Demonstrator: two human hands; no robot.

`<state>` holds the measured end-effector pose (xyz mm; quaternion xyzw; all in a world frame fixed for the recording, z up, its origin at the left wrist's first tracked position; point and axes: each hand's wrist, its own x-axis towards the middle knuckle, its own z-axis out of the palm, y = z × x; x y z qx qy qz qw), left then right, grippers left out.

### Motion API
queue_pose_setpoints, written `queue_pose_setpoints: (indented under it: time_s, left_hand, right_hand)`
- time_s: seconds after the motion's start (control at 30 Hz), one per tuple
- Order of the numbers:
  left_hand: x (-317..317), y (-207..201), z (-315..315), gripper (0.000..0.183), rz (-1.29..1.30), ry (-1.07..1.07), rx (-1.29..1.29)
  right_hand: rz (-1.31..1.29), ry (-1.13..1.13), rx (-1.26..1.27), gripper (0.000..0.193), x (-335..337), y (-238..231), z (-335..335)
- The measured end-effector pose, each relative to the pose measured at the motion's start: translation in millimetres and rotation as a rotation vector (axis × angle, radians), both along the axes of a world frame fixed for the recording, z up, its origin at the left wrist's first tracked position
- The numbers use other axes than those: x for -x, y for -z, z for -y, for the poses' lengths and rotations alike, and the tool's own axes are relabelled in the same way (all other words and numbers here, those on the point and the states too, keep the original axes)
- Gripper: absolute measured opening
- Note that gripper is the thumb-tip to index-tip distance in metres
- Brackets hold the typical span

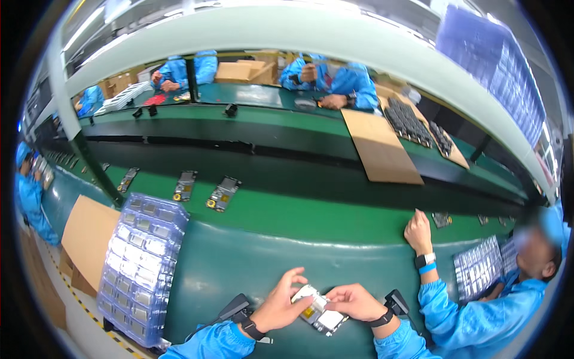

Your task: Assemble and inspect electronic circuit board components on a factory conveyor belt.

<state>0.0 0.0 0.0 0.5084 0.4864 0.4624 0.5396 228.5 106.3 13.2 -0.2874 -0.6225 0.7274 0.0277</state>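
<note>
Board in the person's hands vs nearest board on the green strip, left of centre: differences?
Support: the left hand and right hand hold the held board; the strip board lies untouched on the green strip.
Slant: the held board runs upper left to lower right; the strip board, upper right to lower left.
Look: the held board shows bright, pale areas; the strip board looks darker.
Shared: both show yellow.
</note>
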Motion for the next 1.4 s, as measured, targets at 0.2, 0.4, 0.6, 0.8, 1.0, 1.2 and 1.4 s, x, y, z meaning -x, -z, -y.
queue_pose_setpoints:
  time_s: [0.2, 0.4, 0.6, 0.8, 1.0, 1.2, 1.4]
  left_hand:
    - [20, 10, -24, 0.049, 0.063, -0.429, -0.094]
    - [16, 11, -25, 0.046, -0.05, -0.458, -0.171]
    - [11, 3, -37, 0.044, -0.053, -0.464, -0.191]
    - [19, 10, -41, 0.032, -0.039, -0.506, -0.252]
    - [13, 95, -64, 0.036, 0.056, -0.392, -0.401]
    - [-6, 129, -90, 0.04, 0.275, -0.285, -0.47]
    - [8, 139, -108, 0.04, 0.817, -0.091, -0.459]
  right_hand:
    - [-0.469, 0.693, 0.272, 0.013, 38, -8, -72]
    - [-0.494, 0.852, 0.106, 0.045, 71, -9, -96]
    - [-0.312, 0.644, -0.229, 0.026, 97, -34, -62]
    - [-0.318, 0.056, -0.665, 0.022, 219, -103, -6]
    - [-0.526, -0.475, -1.329, 0.025, 344, -112, 29]
    - [-0.537, -0.606, -1.46, 0.029, 407, -94, 38]
    - [-0.419, -0.717, -1.484, 0.035, 420, -96, 36]
